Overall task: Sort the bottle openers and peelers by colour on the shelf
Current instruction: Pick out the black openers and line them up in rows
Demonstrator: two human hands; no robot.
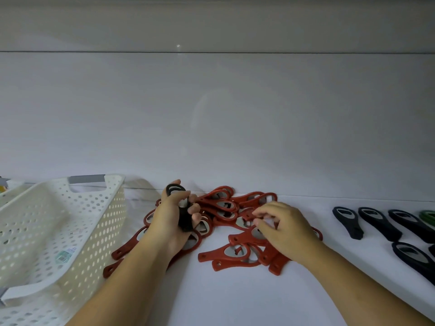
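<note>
A: Right, the left hand (pixel 171 215) is gripping a black opener (pixel 184 223), fingers wrapped round its middle, holding it upright just over the left side of the heap of red openers (pixel 226 205).

B: And the right hand (pixel 282 224) is working at the right side of that same heap, fingers curled down, tips touching the red pieces. Whether it is actually pinching one, I cannot tell; the knuckles are hiding it.

A: The heap is lying in the middle of the shelf (pixel 235 300), handles crossing, some heads lying over one another.

B: That is what is worrying me. Those looped heads are looking tangled, so lifting one may be dragging a neighbour or two along and scattering them toward the front edge.

A: Over on the right, the black openers (pixel 376 222) are lying in a tidy group, well apart from the red, with a green opener (pixel 428 216) peeking in at the edge of view.

B: So the one in the left hand is probably heading there, I am judging. That is meaning a reach across the right arm, or a hand-over. A loosening grip on the way could be dropping it back among the red.

A: And the white basket (pixel 101 222) is sitting just beside the left forearm. An arm swinging wide could be knocking it.
</note>
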